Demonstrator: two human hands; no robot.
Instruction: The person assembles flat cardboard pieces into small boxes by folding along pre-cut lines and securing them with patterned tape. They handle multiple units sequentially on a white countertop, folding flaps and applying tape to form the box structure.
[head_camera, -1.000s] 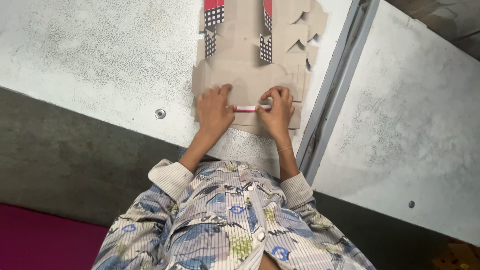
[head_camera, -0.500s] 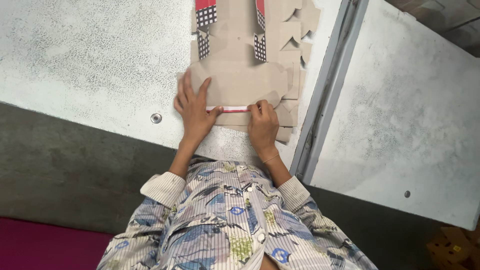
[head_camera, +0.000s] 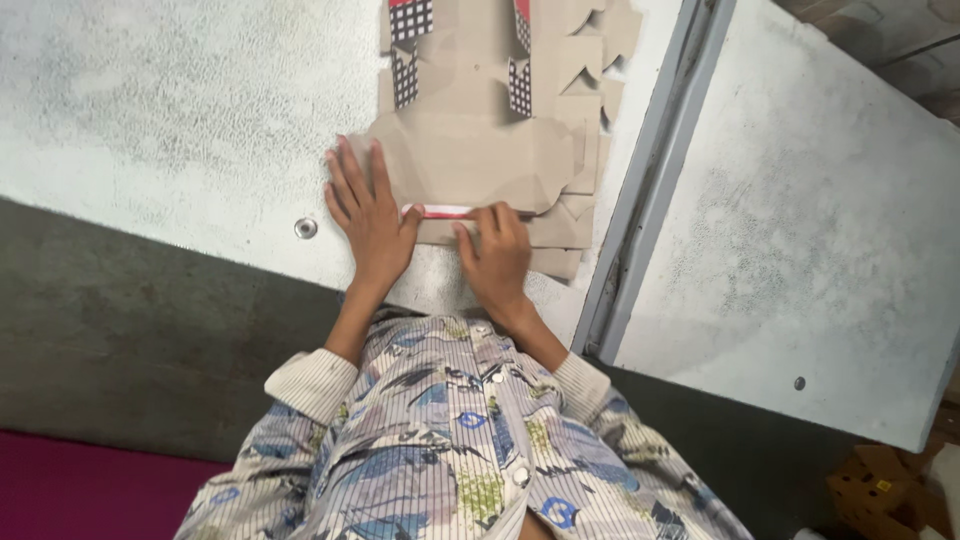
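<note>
Fingers (head_camera: 352, 180) of my left hand (head_camera: 368, 222) lie spread and flat on the left edge of the brown cardboard stack (head_camera: 480, 160), gripping nothing. My right hand (head_camera: 497, 258) has its fingers curled down, pressing a narrow red-and-white strip (head_camera: 440, 211) against the near edge of the cardboard; the left thumb touches the strip's left end. Both hands are near each other. The stack lies on the speckled grey counter (head_camera: 170, 110), just left of a metal rail (head_camera: 650, 190).
</note>
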